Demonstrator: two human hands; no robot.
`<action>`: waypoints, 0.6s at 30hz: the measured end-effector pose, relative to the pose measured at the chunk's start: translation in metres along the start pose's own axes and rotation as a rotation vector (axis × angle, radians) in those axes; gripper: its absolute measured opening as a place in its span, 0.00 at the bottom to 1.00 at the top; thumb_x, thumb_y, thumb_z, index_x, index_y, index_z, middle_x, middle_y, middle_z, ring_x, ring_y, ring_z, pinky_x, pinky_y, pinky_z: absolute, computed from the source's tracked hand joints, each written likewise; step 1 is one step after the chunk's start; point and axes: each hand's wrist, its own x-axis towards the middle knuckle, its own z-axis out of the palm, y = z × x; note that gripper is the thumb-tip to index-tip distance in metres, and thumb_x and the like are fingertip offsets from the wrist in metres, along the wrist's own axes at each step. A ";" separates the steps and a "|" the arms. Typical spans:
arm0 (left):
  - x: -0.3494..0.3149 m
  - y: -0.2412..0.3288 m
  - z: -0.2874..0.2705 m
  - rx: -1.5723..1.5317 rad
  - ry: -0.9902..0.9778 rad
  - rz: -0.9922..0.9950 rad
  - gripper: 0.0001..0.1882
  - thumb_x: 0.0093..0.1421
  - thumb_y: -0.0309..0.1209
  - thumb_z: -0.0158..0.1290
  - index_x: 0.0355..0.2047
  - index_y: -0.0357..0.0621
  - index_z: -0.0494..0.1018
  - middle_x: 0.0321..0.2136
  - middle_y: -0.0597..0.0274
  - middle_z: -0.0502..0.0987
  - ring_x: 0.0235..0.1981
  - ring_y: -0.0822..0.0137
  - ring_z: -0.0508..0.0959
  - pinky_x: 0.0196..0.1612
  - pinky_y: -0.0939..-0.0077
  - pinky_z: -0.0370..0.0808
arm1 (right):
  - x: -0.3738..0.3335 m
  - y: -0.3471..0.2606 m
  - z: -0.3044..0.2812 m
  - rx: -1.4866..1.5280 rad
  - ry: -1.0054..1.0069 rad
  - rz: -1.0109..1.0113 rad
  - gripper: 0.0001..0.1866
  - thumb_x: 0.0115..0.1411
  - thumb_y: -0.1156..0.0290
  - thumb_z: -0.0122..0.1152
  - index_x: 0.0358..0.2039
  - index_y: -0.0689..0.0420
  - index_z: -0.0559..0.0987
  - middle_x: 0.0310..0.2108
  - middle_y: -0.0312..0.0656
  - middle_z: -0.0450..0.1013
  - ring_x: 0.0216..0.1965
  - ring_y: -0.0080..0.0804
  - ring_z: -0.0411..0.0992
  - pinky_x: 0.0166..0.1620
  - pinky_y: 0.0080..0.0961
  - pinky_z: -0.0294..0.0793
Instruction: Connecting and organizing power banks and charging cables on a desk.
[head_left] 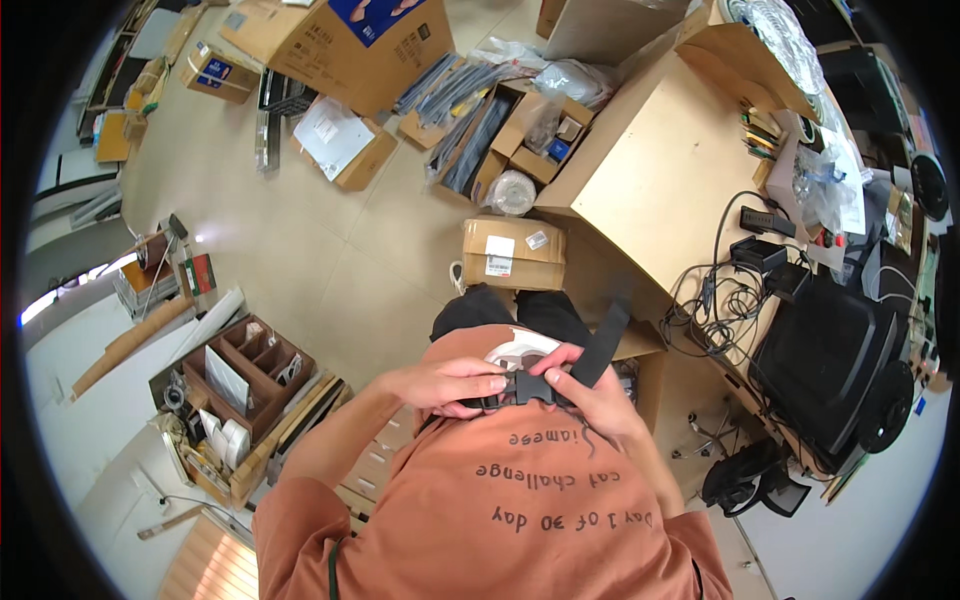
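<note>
At my waist, in front of the rust-orange T-shirt (500, 465), sits a black plastic buckle (533, 388) on a black webbing strap (603, 342). My left hand (462, 385) pinches the buckle's left end, fingers pressed together. On the other side, my right hand (592, 392) grips its right end between thumb and fingers. From the right hand the wide strap end sticks up and away to the right. The two buckle halves look joined or almost so; I cannot tell if they are locked. Part of the strap is hidden under my fingers.
A taped cardboard box (515, 254) stands on the floor just ahead of my legs. To the right is a wooden table (650, 150) with tangled black cables (715, 305) and a black case (825, 370). A brown compartment organizer (262, 375) stands at left.
</note>
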 end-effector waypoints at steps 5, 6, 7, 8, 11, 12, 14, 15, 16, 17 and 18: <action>0.026 0.011 -0.006 0.006 -0.165 -0.149 0.17 0.77 0.47 0.43 0.44 0.45 0.68 0.18 0.78 0.59 0.15 0.84 0.54 0.17 0.83 0.50 | -0.010 0.007 -0.012 0.162 -0.015 0.060 0.08 0.70 0.71 0.60 0.44 0.61 0.79 0.40 0.35 0.76 0.36 0.18 0.73 0.37 0.20 0.77; 0.031 0.013 -0.004 0.015 -0.173 -0.163 0.17 0.77 0.47 0.43 0.44 0.45 0.68 0.18 0.78 0.59 0.15 0.84 0.54 0.17 0.83 0.50 | -0.014 0.010 -0.014 0.172 -0.004 0.051 0.08 0.70 0.71 0.60 0.44 0.61 0.79 0.40 0.35 0.76 0.36 0.18 0.73 0.37 0.20 0.77; 0.036 0.014 -0.001 0.046 -0.119 -0.194 0.15 0.77 0.46 0.43 0.46 0.48 0.66 0.18 0.78 0.59 0.15 0.84 0.54 0.17 0.84 0.50 | -0.019 0.015 -0.015 0.174 0.019 0.013 0.08 0.70 0.70 0.60 0.45 0.61 0.77 0.40 0.35 0.76 0.36 0.18 0.73 0.37 0.20 0.77; 0.041 0.015 0.001 0.077 -0.066 -0.224 0.13 0.77 0.45 0.42 0.48 0.50 0.64 0.18 0.78 0.59 0.15 0.84 0.53 0.17 0.84 0.49 | -0.022 0.021 -0.017 0.177 0.042 -0.022 0.09 0.70 0.69 0.60 0.45 0.60 0.76 0.40 0.35 0.76 0.37 0.18 0.73 0.37 0.20 0.77; 0.053 0.015 0.002 0.081 -0.083 -0.260 0.12 0.77 0.44 0.43 0.51 0.55 0.61 0.18 0.79 0.58 0.16 0.83 0.54 0.18 0.85 0.50 | -0.025 0.035 -0.032 -0.026 0.020 -0.136 0.10 0.70 0.69 0.60 0.46 0.60 0.75 0.40 0.35 0.76 0.36 0.19 0.73 0.37 0.20 0.76; 0.055 0.019 0.004 0.091 -0.097 -0.273 0.12 0.77 0.44 0.43 0.51 0.55 0.61 0.18 0.79 0.58 0.16 0.83 0.54 0.18 0.85 0.50 | -0.026 0.034 -0.033 -0.019 0.040 -0.143 0.10 0.70 0.69 0.60 0.46 0.60 0.75 0.40 0.35 0.76 0.36 0.19 0.73 0.37 0.20 0.76; 0.053 0.026 0.008 0.090 0.029 -0.310 0.12 0.76 0.44 0.45 0.50 0.54 0.62 0.19 0.79 0.58 0.17 0.82 0.54 0.20 0.84 0.51 | -0.024 0.029 -0.031 0.095 0.023 -0.016 0.09 0.70 0.68 0.60 0.45 0.60 0.75 0.39 0.35 0.75 0.34 0.19 0.73 0.36 0.20 0.75; 0.052 0.026 0.003 0.116 0.056 -0.308 0.12 0.76 0.45 0.45 0.50 0.54 0.62 0.25 0.75 0.63 0.22 0.83 0.59 0.23 0.86 0.56 | -0.018 0.029 -0.031 0.089 -0.022 -0.089 0.09 0.71 0.68 0.60 0.43 0.60 0.75 0.38 0.35 0.74 0.32 0.19 0.73 0.34 0.19 0.75; 0.053 0.024 0.001 0.130 0.043 -0.316 0.12 0.76 0.45 0.45 0.50 0.54 0.62 0.25 0.75 0.63 0.22 0.83 0.59 0.23 0.86 0.56 | -0.013 0.033 -0.027 0.115 -0.016 -0.096 0.09 0.71 0.68 0.59 0.42 0.60 0.74 0.37 0.35 0.73 0.31 0.19 0.73 0.33 0.19 0.75; 0.053 0.019 0.002 0.229 0.140 -0.219 0.13 0.76 0.45 0.45 0.50 0.54 0.62 0.27 0.75 0.64 0.23 0.83 0.61 0.23 0.87 0.59 | -0.012 0.032 -0.023 0.139 0.019 -0.034 0.08 0.71 0.68 0.58 0.43 0.60 0.74 0.38 0.36 0.73 0.31 0.19 0.73 0.33 0.19 0.75; 0.051 0.012 0.004 0.330 0.237 -0.119 0.13 0.76 0.45 0.45 0.51 0.53 0.63 0.30 0.74 0.65 0.24 0.82 0.64 0.24 0.87 0.62 | -0.012 0.031 -0.019 0.165 0.050 0.025 0.08 0.71 0.68 0.58 0.43 0.59 0.74 0.39 0.36 0.73 0.32 0.19 0.73 0.33 0.19 0.75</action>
